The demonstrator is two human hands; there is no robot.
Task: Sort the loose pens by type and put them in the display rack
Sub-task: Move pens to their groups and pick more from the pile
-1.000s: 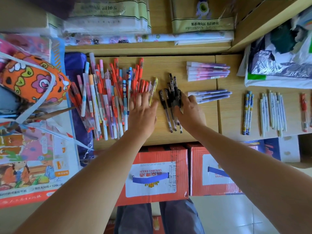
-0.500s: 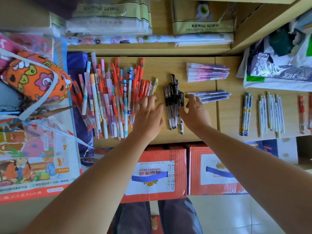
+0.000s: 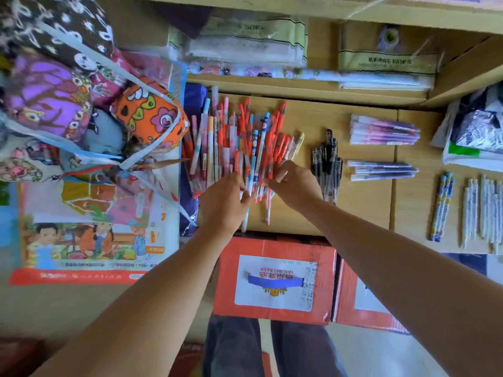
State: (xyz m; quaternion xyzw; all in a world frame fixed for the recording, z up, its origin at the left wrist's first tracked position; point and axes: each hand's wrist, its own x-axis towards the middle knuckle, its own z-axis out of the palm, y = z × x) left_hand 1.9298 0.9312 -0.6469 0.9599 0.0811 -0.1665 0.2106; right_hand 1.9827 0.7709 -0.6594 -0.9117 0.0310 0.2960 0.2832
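Your left hand [image 3: 226,198] and right hand [image 3: 295,183] moved from black pens [image 3: 328,161] to the centre mixed pile [image 3: 239,142]; I cannot tell their grip; most pens remain unsorted.

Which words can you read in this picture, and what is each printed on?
"YANJING BEER": upside down, white label of the red carton.
Chinese print on the shelf packet: too blurred.
Print on the picture book: too blurred.
Lettering on the loose pens: too small.
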